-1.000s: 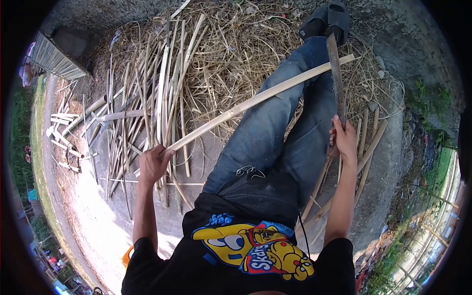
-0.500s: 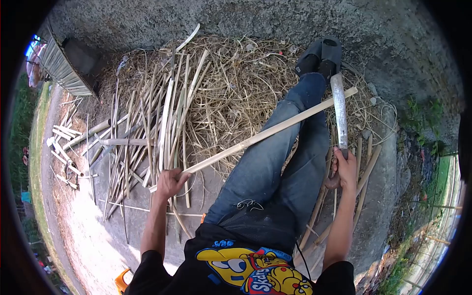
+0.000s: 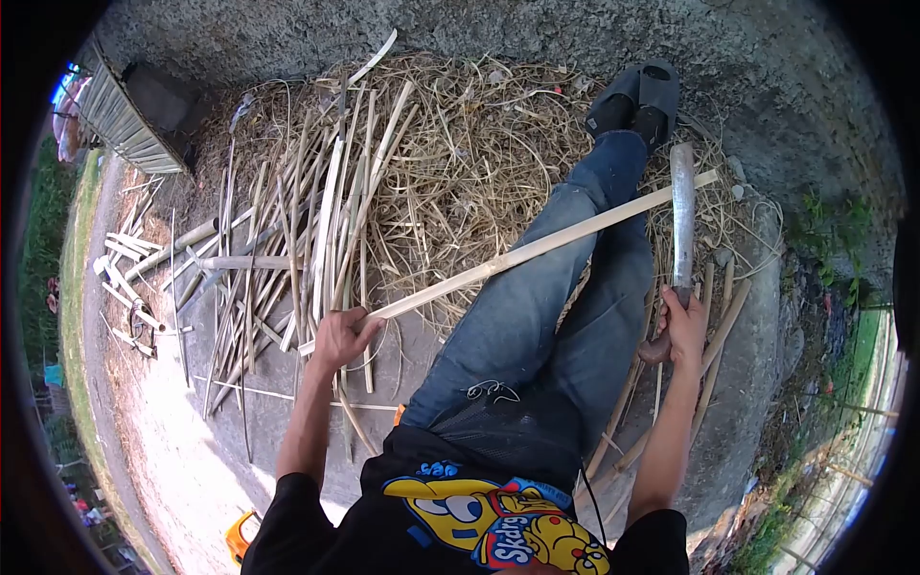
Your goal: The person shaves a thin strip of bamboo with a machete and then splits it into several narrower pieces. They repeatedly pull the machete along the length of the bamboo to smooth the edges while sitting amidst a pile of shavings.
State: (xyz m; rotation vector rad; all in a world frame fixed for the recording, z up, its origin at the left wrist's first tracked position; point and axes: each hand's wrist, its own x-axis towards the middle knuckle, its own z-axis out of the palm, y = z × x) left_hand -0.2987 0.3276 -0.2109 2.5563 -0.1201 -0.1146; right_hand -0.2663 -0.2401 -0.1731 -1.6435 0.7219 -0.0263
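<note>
My left hand (image 3: 347, 337) is closed around the near end of a long, pale bamboo strip (image 3: 537, 251). The strip slants up to the right across my jeans-clad legs (image 3: 508, 326), its far end passing behind a machete blade (image 3: 682, 216) in this view. My right hand (image 3: 683, 326) is wrapped round the dark, hooked handle (image 3: 655, 351) of that machete. The blade points away from me, nearly straight up the view, beside my lower legs. Its broad metal face looks scuffed and grey.
A pile of split bamboo strips (image 3: 331, 230) lies left of my legs. Tangled shavings (image 3: 470, 153) cover the ground up to a rough wall (image 3: 460, 34). More bamboo pieces (image 3: 726, 321) lie at right. An orange object (image 3: 240, 537) is at bottom left, and short cut pieces (image 3: 129, 247) lie far left.
The whole view has shifted slightly, with the legs and strip a little further right. The machete blade stands more upright than before. Both hands keep their holds.
</note>
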